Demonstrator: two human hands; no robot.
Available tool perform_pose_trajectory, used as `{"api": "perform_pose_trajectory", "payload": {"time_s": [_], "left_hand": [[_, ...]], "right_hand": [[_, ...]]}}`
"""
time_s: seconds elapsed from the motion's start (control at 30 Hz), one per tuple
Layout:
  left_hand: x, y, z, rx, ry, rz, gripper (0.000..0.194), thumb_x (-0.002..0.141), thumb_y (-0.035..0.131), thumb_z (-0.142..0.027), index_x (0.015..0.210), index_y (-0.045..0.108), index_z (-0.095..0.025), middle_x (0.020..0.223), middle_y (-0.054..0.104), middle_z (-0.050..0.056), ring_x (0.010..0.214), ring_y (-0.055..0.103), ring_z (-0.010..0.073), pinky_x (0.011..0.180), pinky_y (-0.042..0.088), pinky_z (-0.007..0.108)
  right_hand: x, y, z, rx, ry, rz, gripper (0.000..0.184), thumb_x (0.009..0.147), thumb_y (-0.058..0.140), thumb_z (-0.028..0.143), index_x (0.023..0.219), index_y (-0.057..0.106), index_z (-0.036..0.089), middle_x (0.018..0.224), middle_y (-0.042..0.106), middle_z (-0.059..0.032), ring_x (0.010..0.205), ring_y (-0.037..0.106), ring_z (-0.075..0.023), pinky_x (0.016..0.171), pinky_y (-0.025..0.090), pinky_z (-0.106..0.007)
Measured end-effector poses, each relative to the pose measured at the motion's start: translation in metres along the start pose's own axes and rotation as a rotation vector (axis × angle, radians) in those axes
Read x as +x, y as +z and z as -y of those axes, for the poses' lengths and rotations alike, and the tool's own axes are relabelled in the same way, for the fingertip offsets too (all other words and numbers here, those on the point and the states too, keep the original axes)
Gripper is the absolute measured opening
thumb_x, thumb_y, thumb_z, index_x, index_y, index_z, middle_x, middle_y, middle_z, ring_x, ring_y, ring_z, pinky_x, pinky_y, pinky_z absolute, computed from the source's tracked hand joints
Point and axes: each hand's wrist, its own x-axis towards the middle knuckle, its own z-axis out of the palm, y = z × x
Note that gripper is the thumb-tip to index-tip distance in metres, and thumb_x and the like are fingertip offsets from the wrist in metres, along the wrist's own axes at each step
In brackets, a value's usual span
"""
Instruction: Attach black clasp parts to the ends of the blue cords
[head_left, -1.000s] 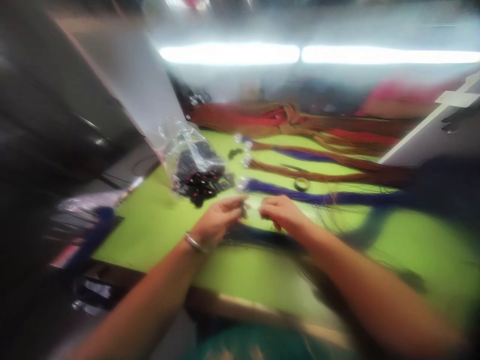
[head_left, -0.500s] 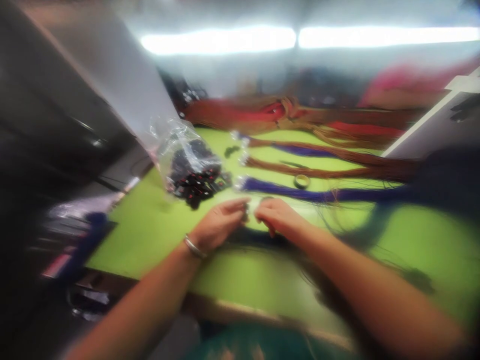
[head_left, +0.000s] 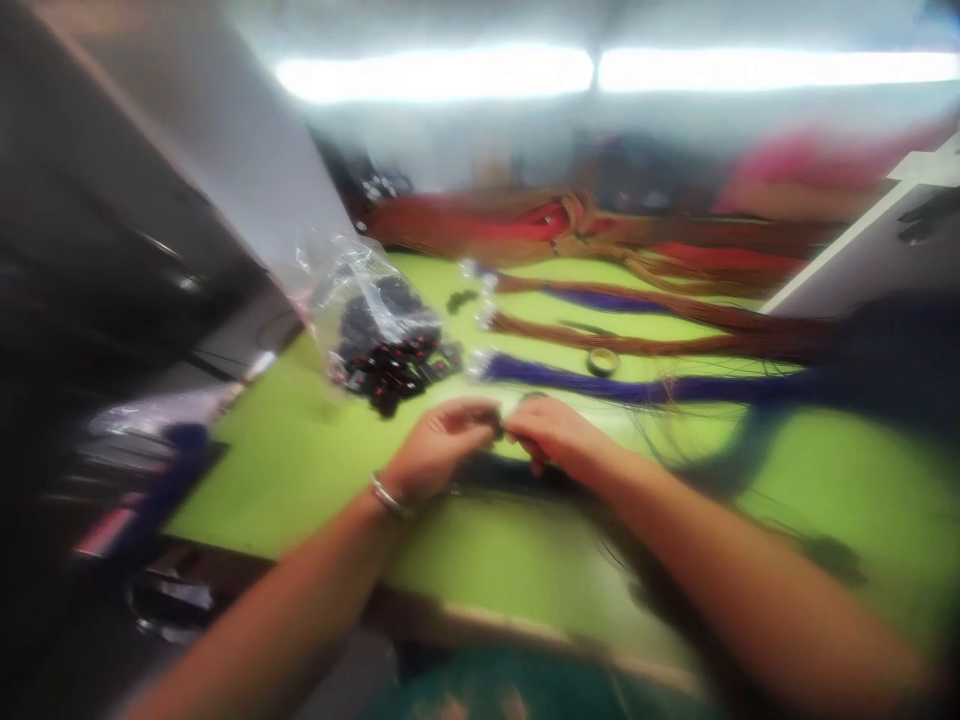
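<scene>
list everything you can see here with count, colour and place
table: one, bright green top, under everything
bag: one, clear plastic with small black and red parts inside, far left of the table
purple strands: one long bundle, just beyond the hands, running right
brown strands: at least two bundles, mid table, running right
red strands: a heap, red and orange, far edge
ring: one, pale, small, between the purple and brown bundles
dark strands: one bundle, under both hands
bracelet: one, silver, left wrist
left hand: fingertips pinched at a small dark piece, too blurred to name
right hand: fingertips meeting the left hand's
</scene>
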Motion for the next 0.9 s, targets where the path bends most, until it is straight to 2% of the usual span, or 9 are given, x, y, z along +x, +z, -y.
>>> {"api": "perform_pose_trajectory", "payload": {"time_s": [0.07,0.17,0.23,0.3,0.47,0.53,0.7,0.8,0.9], "left_hand": [[0.0,0.002,-0.002,-0.064,-0.03,-0.028,0.031,0.061,0.078,-0.017,0.092,0.07,-0.015,0.078,0.068,0.004,0.07,0.061,0.0123,0.069,0.047,0.025],[0.001,0.004,-0.005,-0.102,-0.051,-0.064,0.03,0.06,0.079,-0.017,0.089,0.071,-0.016,0.079,0.068,0.003,0.069,0.06,0.0106,0.068,0.047,0.024],[0.001,0.004,-0.006,-0.1,-0.054,-0.077,0.03,0.06,0.079,-0.018,0.088,0.071,-0.016,0.08,0.068,0.003,0.07,0.06,0.0105,0.069,0.048,0.024],[0.001,0.002,-0.004,-0.079,-0.043,-0.08,0.03,0.061,0.078,-0.018,0.089,0.071,-0.016,0.081,0.069,0.003,0.072,0.06,0.0108,0.07,0.048,0.024],[0.002,-0.005,0.007,0.013,-0.01,-0.014,0.03,0.064,0.076,-0.018,0.093,0.07,-0.014,0.088,0.069,0.006,0.075,0.06,0.0124,0.072,0.048,0.025],[0.001,-0.005,0.009,0.0,-0.018,-0.023,0.03,0.064,0.076,-0.018,0.093,0.069,-0.014,0.088,0.069,0.006,0.074,0.06,0.0119,0.071,0.048,0.025],[0.0,0.0,0.005,-0.109,-0.022,-0.021,0.027,0.063,0.077,-0.017,0.089,0.069,-0.015,0.081,0.068,0.003,0.072,0.06,0.0111,0.07,0.047,0.024],[0.001,-0.002,0.004,-0.082,-0.003,0.007,0.027,0.063,0.076,-0.017,0.089,0.069,-0.015,0.081,0.068,0.003,0.071,0.06,0.0116,0.069,0.047,0.024],[0.001,-0.007,0.006,-0.027,0.01,0.03,0.029,0.063,0.076,-0.017,0.09,0.069,-0.014,0.083,0.069,0.004,0.071,0.06,0.0123,0.067,0.047,0.024]], "right_hand": [[0.003,0.001,-0.006,-0.149,-0.11,-0.128,0.024,0.075,0.05,0.03,0.055,0.052,0.016,0.044,0.039,0.0055,0.043,0.036,-0.0065,0.042,0.032,-0.019],[0.006,0.003,-0.017,-0.373,-0.369,-0.282,0.026,0.078,0.052,0.029,0.056,0.05,0.016,0.051,0.044,0.004,0.051,0.036,-0.0069,0.05,0.029,-0.02],[0.007,0.003,-0.021,-0.488,-0.486,-0.285,0.026,0.082,0.049,0.028,0.059,0.05,0.016,0.053,0.044,0.0035,0.053,0.035,-0.0076,0.053,0.028,-0.021],[0.007,0.003,-0.023,-0.575,-0.538,-0.271,0.027,0.084,0.047,0.027,0.059,0.049,0.017,0.054,0.044,0.0029,0.054,0.035,-0.0083,0.054,0.027,-0.022],[0.009,0.004,-0.024,-0.586,-0.546,-0.232,0.026,0.082,0.048,0.023,0.058,0.047,0.017,0.053,0.043,0.0032,0.054,0.035,-0.0084,0.054,0.025,-0.022],[0.009,0.005,-0.023,-0.551,-0.539,-0.209,0.026,0.081,0.048,0.021,0.055,0.045,0.017,0.051,0.041,0.0041,0.052,0.033,-0.0081,0.053,0.025,-0.022],[0.007,0.005,-0.017,-0.351,-0.473,-0.152,0.028,0.08,0.048,0.023,0.053,0.042,0.017,0.051,0.039,0.0049,0.052,0.033,-0.0073,0.052,0.027,-0.021],[0.007,0.005,-0.015,-0.276,-0.432,-0.112,0.028,0.079,0.048,0.024,0.053,0.041,0.017,0.051,0.037,0.0054,0.052,0.034,-0.0069,0.052,0.028,-0.02],[0.007,0.007,-0.016,-0.293,-0.402,-0.089,0.028,0.079,0.048,0.024,0.053,0.04,0.017,0.051,0.035,0.006,0.051,0.033,-0.0065,0.052,0.028,-0.02]]}}
